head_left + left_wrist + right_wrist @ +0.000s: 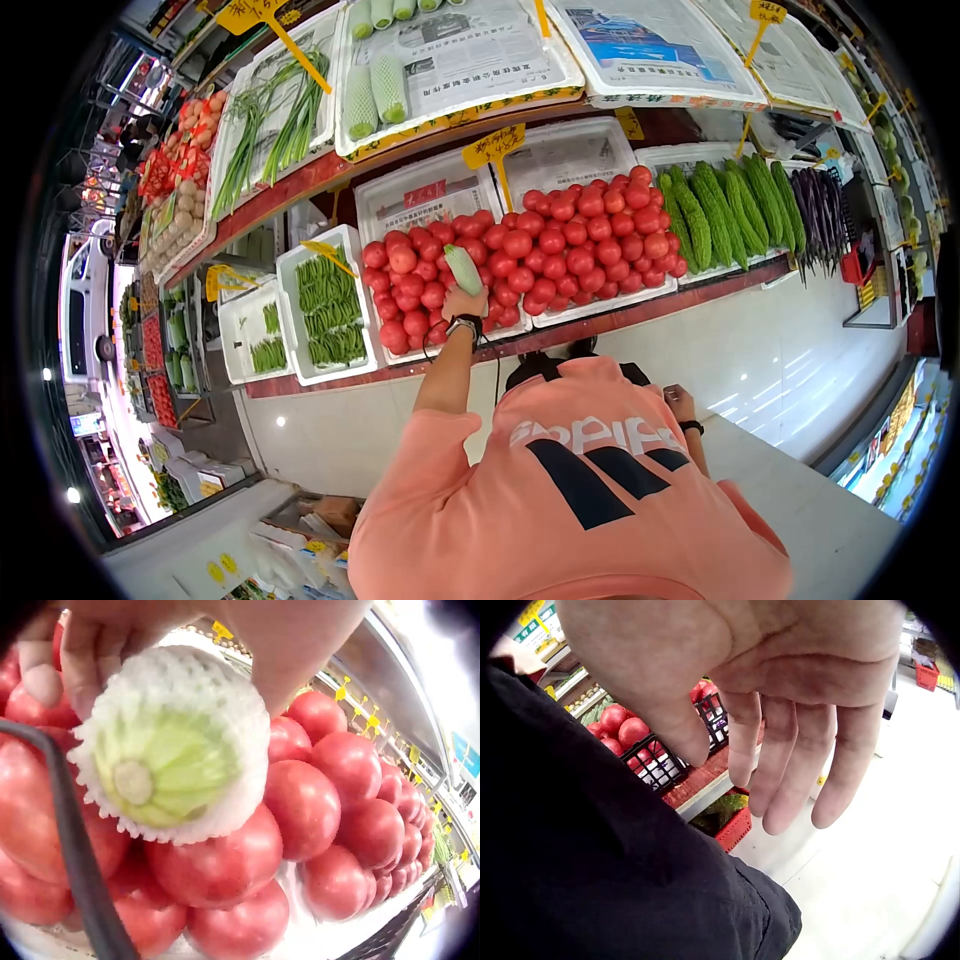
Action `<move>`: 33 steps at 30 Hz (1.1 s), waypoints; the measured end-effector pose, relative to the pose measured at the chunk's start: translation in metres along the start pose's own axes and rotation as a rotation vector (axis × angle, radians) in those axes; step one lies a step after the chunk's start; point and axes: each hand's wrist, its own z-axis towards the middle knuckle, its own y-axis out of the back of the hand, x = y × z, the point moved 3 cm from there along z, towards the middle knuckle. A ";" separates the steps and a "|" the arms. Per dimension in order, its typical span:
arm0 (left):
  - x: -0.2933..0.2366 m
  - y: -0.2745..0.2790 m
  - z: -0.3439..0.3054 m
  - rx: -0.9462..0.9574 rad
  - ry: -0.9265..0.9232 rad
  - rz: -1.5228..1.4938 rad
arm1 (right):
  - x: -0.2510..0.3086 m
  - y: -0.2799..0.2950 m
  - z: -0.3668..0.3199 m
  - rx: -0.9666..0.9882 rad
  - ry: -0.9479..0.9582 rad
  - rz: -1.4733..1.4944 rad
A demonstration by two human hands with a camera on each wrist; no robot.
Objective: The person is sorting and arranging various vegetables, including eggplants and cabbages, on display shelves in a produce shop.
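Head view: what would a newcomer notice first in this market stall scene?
A heap of red tomatoes spreads across the middle of the head view. Over it the left hand holds a pale green gourd in white foam netting. The right hand hangs at the person's side, fingers relaxed.

A greengrocer's shop or market stall: 2 sloping tiers of white trays (pixel 286 320) lined with newspaper (pixel 470 50) hold heaped tomatoes (pixel 570 245), bitter gourds (pixel 720 205), long aubergines (pixel 822 215) and what look like green chillies (pixel 330 310) — lots marked by yellow price tags (pixel 493 146) on sticks, a pale aisle floor (pixel 780 350) alongside.
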 end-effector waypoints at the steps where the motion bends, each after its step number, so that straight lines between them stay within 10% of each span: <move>1: 0.001 -0.002 0.003 0.001 -0.010 -0.003 | 0.000 0.000 0.000 0.010 0.000 0.009; 6: 0.002 0.016 0.012 0.127 -0.142 -0.314 | 0.001 -0.003 -0.002 -0.004 -0.004 0.020; 16: -0.184 0.332 -0.011 -0.336 -0.972 -0.578 | -0.006 -0.018 0.011 -0.009 0.044 0.017; 21: -0.256 0.375 0.090 -0.511 -0.646 -0.227 | -0.011 -0.019 0.022 -0.061 -0.027 0.178; 26: -0.261 0.347 0.217 -0.253 -0.362 0.174 | -0.036 -0.028 0.004 -0.186 -0.100 0.241; 33: -0.286 0.360 0.177 -0.527 -0.363 0.473 | -0.060 -0.040 -0.035 -0.254 -0.166 0.208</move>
